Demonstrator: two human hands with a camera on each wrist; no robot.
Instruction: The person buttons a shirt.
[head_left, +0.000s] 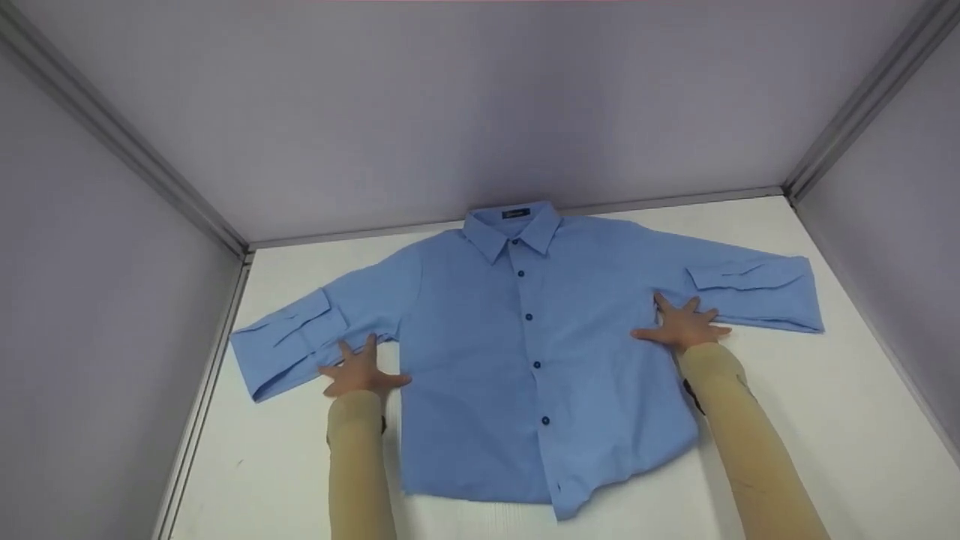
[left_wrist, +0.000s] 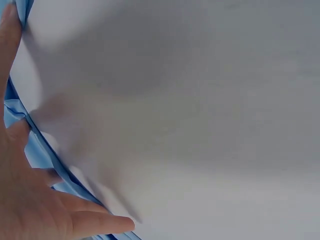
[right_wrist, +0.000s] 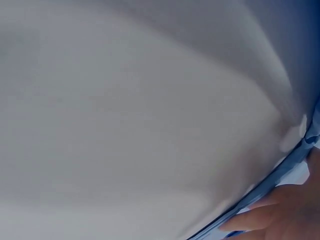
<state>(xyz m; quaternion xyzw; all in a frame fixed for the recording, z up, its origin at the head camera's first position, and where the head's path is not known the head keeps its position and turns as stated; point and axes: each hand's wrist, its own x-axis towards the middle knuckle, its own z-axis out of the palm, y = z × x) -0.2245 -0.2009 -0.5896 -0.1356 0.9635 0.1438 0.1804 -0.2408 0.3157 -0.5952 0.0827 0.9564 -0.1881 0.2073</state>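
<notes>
A blue button-up shirt [head_left: 472, 337] lies front side up on the white table, its collar [head_left: 514, 229] toward the back wall and both sleeves spread sideways. Each sleeve's end is folded over. My left hand [head_left: 362, 375] has its fingers spread at the underarm on the left, touching the sleeve's lower edge, with the thumb on the shirt's side. On the other side my right hand [head_left: 684, 328] also spreads its fingers, resting at the right underarm between body and sleeve. The lower hem is uneven, with the button placket hanging lowest. Both wrist views show fingers along the blue fabric edge.
The white table [head_left: 277, 465] extends around the shirt. A grey back wall [head_left: 480, 105] rises behind the collar, and grey side walls with metal frame strips [head_left: 202, 375] border the left and right.
</notes>
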